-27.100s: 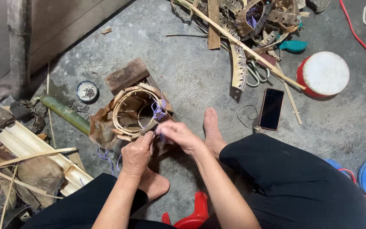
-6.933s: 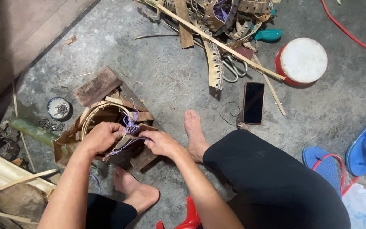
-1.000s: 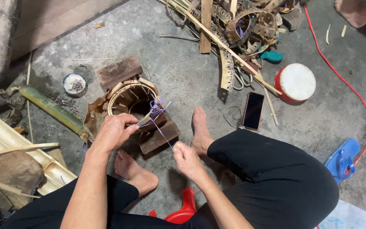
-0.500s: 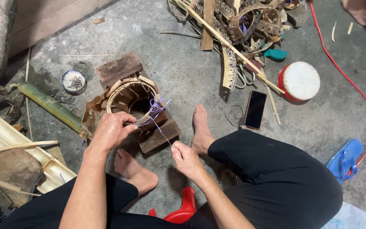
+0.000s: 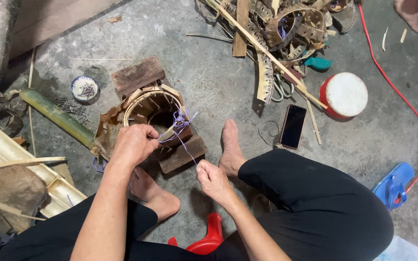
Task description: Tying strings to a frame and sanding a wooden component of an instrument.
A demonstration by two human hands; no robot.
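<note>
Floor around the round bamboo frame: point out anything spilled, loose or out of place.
Small nails lie scattered on the concrete beside the green bamboo pole, outside the little dish that holds more of them. A phone lies on the bare floor close to the bare foot, next to the heap of bamboo strips.

Beyond the right hand's fingers, bare floor lies open; a wooden block sits just ahead, a foot just right, a phone farther right.

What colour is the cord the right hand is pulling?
Purple. The cord runs taut from the round bamboo frame to the right hand; head view shows it best.
</note>
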